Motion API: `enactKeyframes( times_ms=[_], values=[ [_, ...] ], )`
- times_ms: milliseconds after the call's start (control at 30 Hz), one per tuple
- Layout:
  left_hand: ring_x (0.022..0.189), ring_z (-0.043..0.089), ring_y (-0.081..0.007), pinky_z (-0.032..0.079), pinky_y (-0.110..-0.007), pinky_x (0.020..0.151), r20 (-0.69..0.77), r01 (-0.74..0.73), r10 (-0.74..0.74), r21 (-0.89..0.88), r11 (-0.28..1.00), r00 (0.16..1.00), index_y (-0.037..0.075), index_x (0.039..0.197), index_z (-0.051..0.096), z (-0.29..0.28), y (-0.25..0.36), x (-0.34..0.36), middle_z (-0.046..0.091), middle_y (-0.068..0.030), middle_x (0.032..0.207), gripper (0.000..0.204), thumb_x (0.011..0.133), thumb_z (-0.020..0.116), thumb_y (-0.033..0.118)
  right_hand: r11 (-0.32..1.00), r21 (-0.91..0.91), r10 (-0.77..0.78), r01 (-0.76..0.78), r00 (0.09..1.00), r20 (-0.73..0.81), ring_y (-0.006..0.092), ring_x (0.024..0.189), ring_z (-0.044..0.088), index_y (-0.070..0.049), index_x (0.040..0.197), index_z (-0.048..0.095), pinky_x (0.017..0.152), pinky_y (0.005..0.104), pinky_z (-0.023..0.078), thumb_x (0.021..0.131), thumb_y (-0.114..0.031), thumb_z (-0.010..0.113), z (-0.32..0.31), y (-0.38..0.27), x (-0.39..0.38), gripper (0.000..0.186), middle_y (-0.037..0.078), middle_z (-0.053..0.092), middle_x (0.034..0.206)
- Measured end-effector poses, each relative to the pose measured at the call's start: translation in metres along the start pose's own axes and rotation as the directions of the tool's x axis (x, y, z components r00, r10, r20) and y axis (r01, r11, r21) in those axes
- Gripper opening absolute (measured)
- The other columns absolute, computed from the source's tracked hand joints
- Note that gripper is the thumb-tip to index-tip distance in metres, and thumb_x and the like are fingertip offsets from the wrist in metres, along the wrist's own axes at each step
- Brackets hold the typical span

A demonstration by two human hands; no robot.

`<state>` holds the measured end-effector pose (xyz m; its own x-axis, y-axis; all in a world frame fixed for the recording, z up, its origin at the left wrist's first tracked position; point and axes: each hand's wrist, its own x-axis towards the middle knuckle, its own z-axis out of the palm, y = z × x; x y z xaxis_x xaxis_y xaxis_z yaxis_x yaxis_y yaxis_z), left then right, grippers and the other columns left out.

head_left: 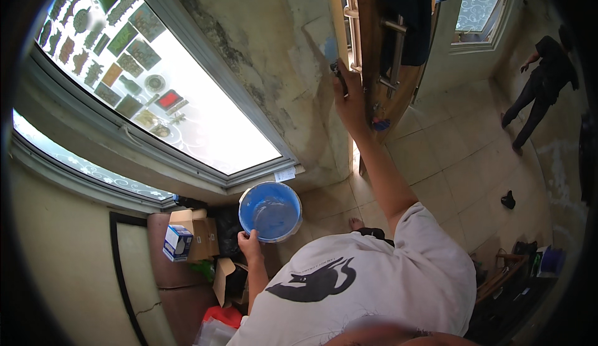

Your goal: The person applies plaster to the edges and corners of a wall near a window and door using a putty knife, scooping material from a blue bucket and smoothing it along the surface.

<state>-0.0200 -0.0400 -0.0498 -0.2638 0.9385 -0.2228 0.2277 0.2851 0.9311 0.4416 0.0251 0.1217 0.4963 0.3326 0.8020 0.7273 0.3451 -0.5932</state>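
My left hand [250, 245] grips the near rim of a round blue bucket [270, 211]. Whitish smears mark the inside of the bucket, and its outer edge is pale and stained. My right arm stretches forward, and its hand [350, 90] is closed around a small hand tool with a dark handle [340, 75]. That tool is against or close to the stained, patchy wall [268, 47], beside the wooden door frame. A pale bluish patch shows just beyond its tip; I cannot tell whether it is a blade or part of the wall. The fingers hide most of the tool.
Left of the wall is a large window [243, 146] with a grey frame. A wooden door [374, 41] with long metal handles stands right of my hand. Cardboard boxes [198, 231] lie at lower left. Across the tiled floor [448, 153], a person in dark clothes [541, 87] stands.
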Motion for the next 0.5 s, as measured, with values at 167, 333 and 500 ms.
enactKeyframes(
  times_ms=[167,333,500],
  values=[
    [0.052,0.051,-0.0127,0.044,-0.029,0.043,0.019,0.02,-0.019,-0.078,0.997,1.0,0.005,0.086,0.048,0.002,-0.012,0.0,0.05,-0.0023,0.073,0.016,0.08,0.063,0.006,0.99,-0.129,0.064,-0.053,0.994,0.086,0.0215,0.084,0.053,-0.007,0.14,0.054,0.077,0.0314,0.046,0.099,-0.012,0.059,0.001,0.035,-0.062,0.042,0.011,0.056,0.094],
    [0.051,0.05,-0.0123,0.044,-0.029,0.041,-0.022,-0.007,0.004,-0.099,0.995,1.0,0.005,0.085,0.048,-0.005,-0.029,0.006,0.05,-0.0028,0.073,0.016,0.079,0.063,0.006,0.972,-0.075,0.229,-0.222,0.967,0.115,0.0184,0.08,0.05,-0.01,0.14,0.055,0.073,0.0297,0.044,0.099,-0.011,0.058,-0.02,0.051,-0.127,0.041,0.009,0.053,0.095],
    [0.051,0.05,-0.0124,0.045,-0.03,0.041,-0.017,-0.003,0.002,-0.065,0.998,1.0,0.004,0.085,0.049,-0.001,-0.025,0.011,0.05,-0.0027,0.073,0.016,0.078,0.064,0.006,0.988,-0.143,0.055,-0.055,0.998,-0.004,0.016,0.077,0.048,-0.006,0.141,0.052,0.071,0.0285,0.042,0.1,-0.01,0.056,-0.028,0.02,-0.052,0.041,0.008,0.049,0.093]
  ],
)
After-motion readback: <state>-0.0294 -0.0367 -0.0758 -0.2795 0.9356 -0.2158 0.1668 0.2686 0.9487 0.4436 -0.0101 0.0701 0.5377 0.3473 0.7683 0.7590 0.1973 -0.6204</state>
